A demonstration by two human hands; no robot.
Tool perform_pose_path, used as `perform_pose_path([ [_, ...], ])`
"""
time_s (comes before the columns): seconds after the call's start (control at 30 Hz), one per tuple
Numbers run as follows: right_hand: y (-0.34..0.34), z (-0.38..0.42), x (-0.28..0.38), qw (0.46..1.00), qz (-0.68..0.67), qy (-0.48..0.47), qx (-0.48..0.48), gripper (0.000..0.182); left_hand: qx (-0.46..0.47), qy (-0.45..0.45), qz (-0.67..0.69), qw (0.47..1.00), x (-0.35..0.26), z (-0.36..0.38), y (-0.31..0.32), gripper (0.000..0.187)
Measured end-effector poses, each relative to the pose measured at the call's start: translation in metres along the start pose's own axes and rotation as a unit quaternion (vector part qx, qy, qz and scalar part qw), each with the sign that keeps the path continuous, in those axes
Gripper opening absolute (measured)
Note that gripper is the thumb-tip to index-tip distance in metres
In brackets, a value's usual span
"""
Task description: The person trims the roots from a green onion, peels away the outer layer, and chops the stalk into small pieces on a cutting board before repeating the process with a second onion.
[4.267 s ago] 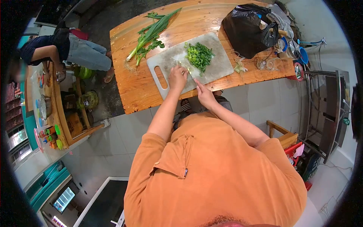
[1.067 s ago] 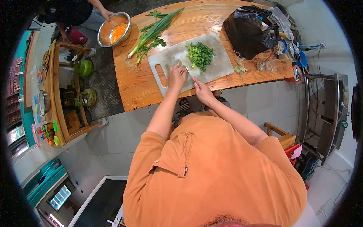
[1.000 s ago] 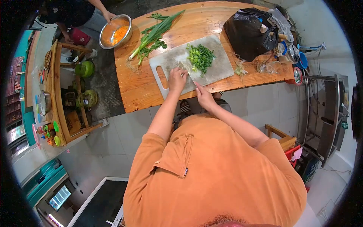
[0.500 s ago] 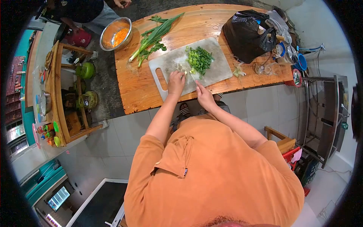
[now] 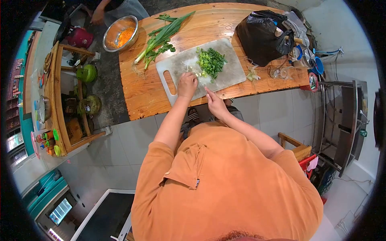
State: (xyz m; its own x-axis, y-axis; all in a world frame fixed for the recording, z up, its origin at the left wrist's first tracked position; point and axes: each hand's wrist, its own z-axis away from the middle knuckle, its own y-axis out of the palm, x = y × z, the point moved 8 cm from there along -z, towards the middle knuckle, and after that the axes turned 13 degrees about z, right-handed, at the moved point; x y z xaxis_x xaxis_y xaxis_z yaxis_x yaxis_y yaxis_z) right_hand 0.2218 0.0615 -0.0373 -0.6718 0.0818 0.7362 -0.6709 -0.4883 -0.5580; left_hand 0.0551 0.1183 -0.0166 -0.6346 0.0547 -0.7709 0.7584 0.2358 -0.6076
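Note:
My left hand [image 5: 187, 85] is closed at the left part of the white cutting board [image 5: 227, 48], its curled fingertips pressed on small pale pieces of spring onion [image 5: 191, 72]. My right hand [image 5: 216, 104] grips the handle of a knife [image 5: 202, 82], whose narrow blade points away from me, close beside the left fingertips. A heap of chopped green spring onion [image 5: 212, 63] lies on the board just beyond the blade. To the board's left, whole spring onions [image 5: 163, 38] with roots and leafy greens rest on the wooden table [image 5: 142, 96].
A metal bowl of orange shreds [image 5: 110, 39] stands at the table's left edge, near another person's hand [image 5: 97, 17]. At the right are a black plastic bag [image 5: 261, 38], onion trimmings [image 5: 252, 74] and glasses [image 5: 286, 72]. A wooden shelf [image 5: 60, 104] stands left.
The knife and my right hand have shifted slightly, close to the left fingertips. The other person's hand at the top has moved left, behind the bowl. The whole view has shifted a little.

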Motion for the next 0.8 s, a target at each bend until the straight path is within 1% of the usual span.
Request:
perform_pose_path([
  [0.03, 0.001, 0.0, 0.0, 1.0, 0.004, 0.025, 0.016, 0.042, 0.0, 0.004, 0.006, 1.0, -0.001, 0.0, 0.0, 0.006],
  [0.1, 0.003, -0.004, -0.002, 0.999, 0.007, 0.033, 0.02, 0.042, 0.001, 0.008, 0.011, 1.0, -0.002, -0.001, -0.004, 0.006],
  [0.17, 0.008, -0.01, -0.007, 0.999, 0.01, 0.042, 0.025, 0.042, 0.033, -0.018, 0.03, 0.999, -0.001, -0.001, -0.002, 0.013],
  [0.2, 0.008, -0.017, -0.003, 1.0, 0.013, 0.002, -0.004, 0.042, 0.033, -0.019, 0.029, 0.999, 0.001, -0.001, -0.001, 0.013],
  [0.23, 0.008, -0.02, -0.001, 0.999, 0.015, -0.036, -0.033, 0.042, 0.028, -0.002, 0.029, 0.999, 0.001, -0.001, -0.001, 0.012],
  [0.3, 0.011, -0.028, -0.007, 0.999, 0.032, -0.016, -0.013, 0.042, 0.028, 0.016, 0.028, 0.999, 0.0, 0.001, 0.001, 0.012],
  [0.33, 0.012, -0.029, -0.008, 0.999, 0.052, 0.0, 0.005, 0.042, 0.02, 0.012, 0.032, 0.999, 0.0, 0.001, -0.001, 0.012],
  [0.47, 0.012, -0.008, -0.01, 0.998, 0.065, 0.007, -0.004, 0.042, 0.011, 0.004, 0.041, 0.999, 0.006, 0.002, -0.001, 0.011],
  [0.53, 0.013, -0.005, -0.012, 0.997, 0.065, 0.039, 0.02, 0.042, -0.003, 0.006, 0.042, 0.999, 0.003, 0.002, -0.003, 0.009],
  [0.57, 0.012, -0.005, -0.011, 0.997, 0.065, 0.04, 0.022, 0.042, -0.014, 0.009, 0.042, 0.999, 0.002, 0.004, -0.006, 0.007],
  [0.63, 0.004, -0.01, -0.006, 0.999, 0.025, 0.013, -0.015, 0.043, -0.022, 0.011, 0.044, 0.999, 0.003, 0.008, -0.008, 0.007],
  [0.7, 0.0, -0.013, -0.008, 0.999, 0.027, 0.02, -0.011, 0.043, -0.033, 0.018, 0.05, 0.998, -0.001, 0.006, -0.008, 0.007],
  [0.77, -0.001, -0.012, -0.013, 0.999, 0.028, 0.032, -0.004, 0.043, -0.058, -0.003, 0.037, 0.998, 0.002, 0.009, -0.011, 0.007],
  [0.8, -0.003, -0.011, -0.008, 1.0, 0.013, 0.002, -0.02, 0.042, -0.058, -0.004, 0.038, 0.998, 0.004, 0.009, -0.01, 0.007],
])
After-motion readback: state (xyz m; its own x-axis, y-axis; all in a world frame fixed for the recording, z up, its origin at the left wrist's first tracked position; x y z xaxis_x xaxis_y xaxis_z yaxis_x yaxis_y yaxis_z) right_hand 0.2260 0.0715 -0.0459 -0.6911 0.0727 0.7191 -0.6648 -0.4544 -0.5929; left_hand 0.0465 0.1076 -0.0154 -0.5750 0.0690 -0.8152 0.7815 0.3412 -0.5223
